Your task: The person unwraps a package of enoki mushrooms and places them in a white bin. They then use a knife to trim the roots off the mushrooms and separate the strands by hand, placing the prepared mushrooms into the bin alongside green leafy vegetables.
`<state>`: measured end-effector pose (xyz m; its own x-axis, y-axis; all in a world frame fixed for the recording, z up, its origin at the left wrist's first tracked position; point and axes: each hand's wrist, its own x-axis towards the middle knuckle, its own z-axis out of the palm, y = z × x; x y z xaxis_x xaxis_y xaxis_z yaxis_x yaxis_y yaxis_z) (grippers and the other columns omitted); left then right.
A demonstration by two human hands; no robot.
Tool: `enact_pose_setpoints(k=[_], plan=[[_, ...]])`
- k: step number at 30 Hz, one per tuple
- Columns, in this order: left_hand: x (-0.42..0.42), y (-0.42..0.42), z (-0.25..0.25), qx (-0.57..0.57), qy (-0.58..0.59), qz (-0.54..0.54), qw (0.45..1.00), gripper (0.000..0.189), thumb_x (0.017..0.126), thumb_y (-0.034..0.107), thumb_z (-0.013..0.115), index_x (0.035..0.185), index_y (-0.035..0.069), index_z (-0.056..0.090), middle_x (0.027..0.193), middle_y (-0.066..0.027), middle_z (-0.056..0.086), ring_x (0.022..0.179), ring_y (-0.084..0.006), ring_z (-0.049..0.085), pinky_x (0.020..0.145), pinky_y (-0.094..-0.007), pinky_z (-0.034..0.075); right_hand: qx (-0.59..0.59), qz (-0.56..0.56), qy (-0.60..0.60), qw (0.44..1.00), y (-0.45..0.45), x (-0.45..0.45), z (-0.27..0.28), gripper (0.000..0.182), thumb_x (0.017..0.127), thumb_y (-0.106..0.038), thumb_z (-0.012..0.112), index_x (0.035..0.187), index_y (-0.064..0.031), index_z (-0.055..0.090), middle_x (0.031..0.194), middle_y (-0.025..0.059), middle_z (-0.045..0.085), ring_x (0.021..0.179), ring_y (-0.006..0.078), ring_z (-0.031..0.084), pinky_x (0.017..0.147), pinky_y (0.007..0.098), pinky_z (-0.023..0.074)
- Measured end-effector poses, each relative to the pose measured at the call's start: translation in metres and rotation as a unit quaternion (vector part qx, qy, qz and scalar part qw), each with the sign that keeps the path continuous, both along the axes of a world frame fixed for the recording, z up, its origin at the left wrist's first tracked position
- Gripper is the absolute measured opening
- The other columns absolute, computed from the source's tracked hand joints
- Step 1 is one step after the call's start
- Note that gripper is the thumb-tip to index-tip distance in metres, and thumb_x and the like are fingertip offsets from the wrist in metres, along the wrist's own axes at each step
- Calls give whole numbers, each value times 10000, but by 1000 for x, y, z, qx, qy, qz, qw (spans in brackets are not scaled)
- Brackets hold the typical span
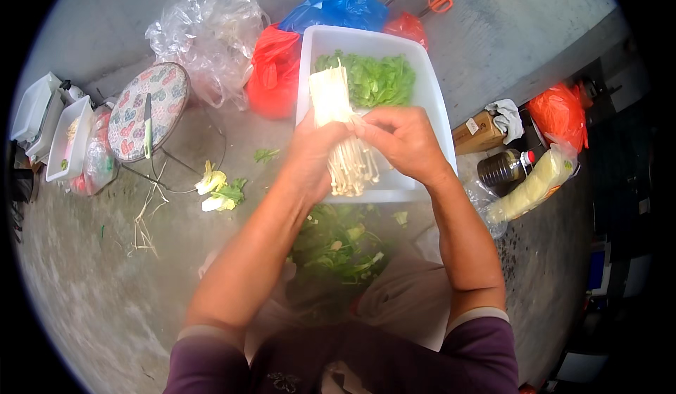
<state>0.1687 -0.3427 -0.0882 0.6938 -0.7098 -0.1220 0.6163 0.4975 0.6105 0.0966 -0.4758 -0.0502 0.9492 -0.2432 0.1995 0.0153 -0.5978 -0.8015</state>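
Observation:
A bundle of enoki mushrooms [331, 98] hangs over the near left part of a white plastic tub [436, 106], its small caps pointing toward me. My left hand [317, 143] is wrapped around the bundle's middle. With thumb and fingertips, my right hand [404, 140] pinches some stems at the bundle's right side. Green leafy lettuce [381, 80] lies in the tub's far part, behind the mushrooms. Whether the right fingers hold loose strands or stems still joined to the bundle is hard to see.
Vegetable trimmings [338, 246] lie on the floor between my legs. A round stool [138, 111] at left bears a green-handled knife [148, 130]. Behind the tub are a red plastic bag [274, 72] and a blue plastic bag [338, 8]. An oil bottle [499, 167] stands at right.

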Motion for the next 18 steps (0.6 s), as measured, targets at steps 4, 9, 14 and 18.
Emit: enact_pose_setpoints(k=[4,9,14,18], plan=[[0,0,-5,39,-20,34,998,334,757,16,567,1080,15,477,879,-61,543,756,-151,551,642,-304,472,-86,-47,-55,994,-20,-1,12,179,789,-184,639,760,-7,631,600,91,552,520,125,487,506,279,397],[10,5,-7,53,27,98,993,329,736,48,557,1052,32,466,839,-65,538,717,-153,522,615,-298,461,-22,-88,3,996,-55,-15,12,186,812,-186,613,762,-8,595,598,54,516,561,96,456,546,265,396],[13,9,-4,-3,35,81,996,470,699,18,463,1163,27,397,877,-85,536,787,-185,524,668,-334,493,-46,-50,106,992,-63,-22,-14,156,811,-195,618,820,-40,631,665,44,555,629,107,486,606,267,418],[11,9,-6,-19,29,61,998,452,697,13,457,1147,-13,418,900,-108,536,820,-209,539,718,-348,504,-163,24,52,985,-38,-15,-21,212,768,-209,678,923,-65,668,754,49,601,635,151,517,626,269,448]])
